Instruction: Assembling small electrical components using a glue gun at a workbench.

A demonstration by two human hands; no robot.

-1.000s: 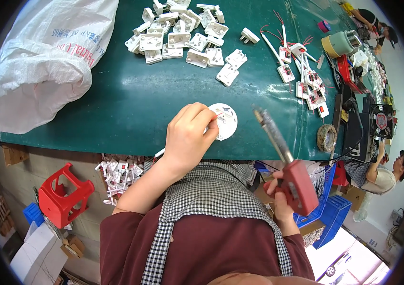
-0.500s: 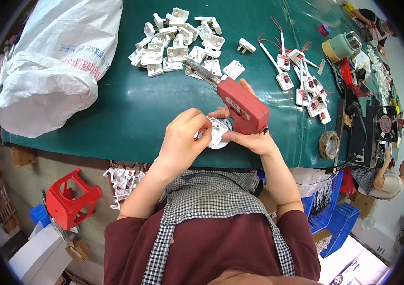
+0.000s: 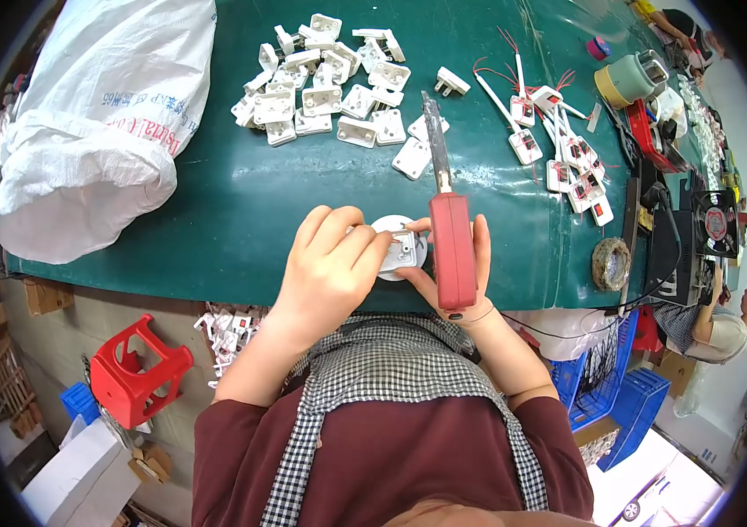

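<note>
A white plug housing with a round base (image 3: pixel 407 256) is between my hands near the table's front edge, its inner side facing up. My left hand (image 3: pixel 329 272) has its fingers curled, the fingertips pinched together at the housing's left side. What they pinch is hidden; a small reddish bit, perhaps a wire, shows beside them. In my right hand (image 3: pixel 482 263) is a red soldering gun (image 3: pixel 453 250), its long metal tip pointing to the far side of the table. The thumb and a finger of that hand also touch the housing's right edge.
White plug parts (image 3: pixel 321 98) lie piled at the far middle. Switch pieces with red wires (image 3: pixel 577 171) lie to the right, near a tape roll (image 3: pixel 610 264). A white sack (image 3: pixel 92 176) covers the left. A red stool (image 3: pixel 141 373) stands below; another person (image 3: pixel 716 325) sits at right.
The soldering gun has swung from pointing far-left to nearly straight away from me, its body lower. My left hand has shifted slightly left, its fingers still at the housing.
</note>
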